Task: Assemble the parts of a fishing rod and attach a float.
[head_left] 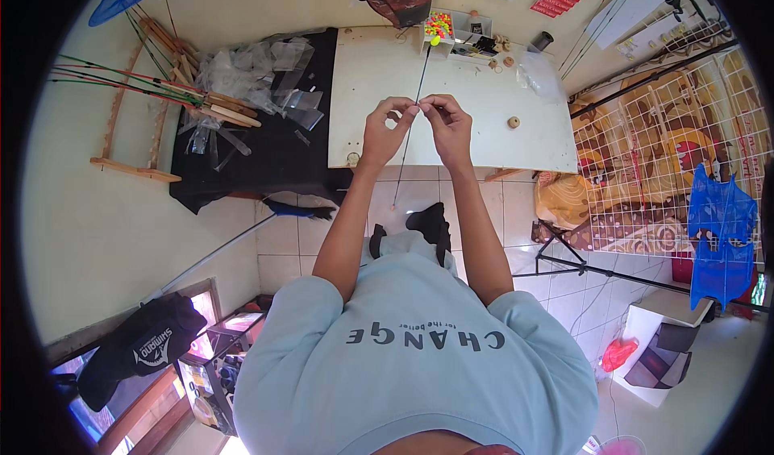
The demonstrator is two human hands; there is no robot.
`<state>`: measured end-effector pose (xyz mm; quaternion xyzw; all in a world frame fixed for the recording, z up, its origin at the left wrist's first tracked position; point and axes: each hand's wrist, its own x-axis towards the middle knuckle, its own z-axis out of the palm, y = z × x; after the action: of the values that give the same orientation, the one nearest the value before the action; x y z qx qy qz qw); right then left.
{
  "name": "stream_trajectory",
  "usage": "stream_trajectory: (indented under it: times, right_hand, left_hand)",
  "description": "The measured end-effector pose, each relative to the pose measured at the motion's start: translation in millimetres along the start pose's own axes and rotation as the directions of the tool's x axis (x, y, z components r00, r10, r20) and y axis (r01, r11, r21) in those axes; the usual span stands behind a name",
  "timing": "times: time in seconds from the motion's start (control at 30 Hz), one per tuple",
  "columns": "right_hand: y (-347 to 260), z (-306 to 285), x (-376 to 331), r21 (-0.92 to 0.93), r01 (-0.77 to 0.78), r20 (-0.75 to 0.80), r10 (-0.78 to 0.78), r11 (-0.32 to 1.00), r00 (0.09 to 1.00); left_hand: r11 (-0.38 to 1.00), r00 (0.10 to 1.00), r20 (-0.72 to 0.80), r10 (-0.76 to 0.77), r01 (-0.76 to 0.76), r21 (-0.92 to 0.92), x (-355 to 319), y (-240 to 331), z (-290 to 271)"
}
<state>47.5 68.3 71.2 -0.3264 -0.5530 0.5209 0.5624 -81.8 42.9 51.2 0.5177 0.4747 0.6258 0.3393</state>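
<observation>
A thin dark rod stretches over the white table, from a yellow-green tip at the far side to a lower end above the floor tiles near my feet. My left hand is closed, thumb and forefinger pinching the rod near its middle. Right beside it, my right hand is closed in a pinch too, its fingertips at the same spot on the rod. The fingertips nearly touch, and anything tiny between them is hidden.
The white table holds a box of bright beads, small wooden rings and a plastic bag. To the left, wooden-handled rods and clear wrappers lie on black cloth. A wire grid stands right.
</observation>
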Motion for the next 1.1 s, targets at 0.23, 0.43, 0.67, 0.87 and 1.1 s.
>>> stream_trajectory:
  times: [0.23, 0.43, 0.67, 0.87, 1.1]
  right_hand:
    - [2, 1, 1, 0.038, -0.042, 0.032, 0.041, 0.998, 0.999]
    - [0, 2, 1, 0.041, -0.073, 0.063, 0.070, 0.996, 0.996]
    - [-1, 8, 0, -0.018, -0.006, -0.022, 0.005, 1.000, 1.000]
    - [-25, 14, 1, -0.425, 0.327, 0.092, -0.319, 0.844, 0.943]
    - [-22, 7, 6, -0.564, 0.467, 0.171, -0.457, 0.681, 0.873]
  left_hand:
    - [0.999, 1.000, 0.008, -0.009, 0.009, -0.035, 0, 2, -4]
    - [0.996, 0.999, 0.015, -0.039, 0.040, -0.085, 0, 3, -8]
    - [0.998, 1.000, -0.013, -0.018, 0.017, -0.060, 2, 6, -7]
    - [1.000, 1.000, -0.023, 0.017, -0.017, -0.004, 1, 4, -9]
    - [1.000, 1.000, -0.011, 0.026, -0.026, 0.006, 1, 5, -7]
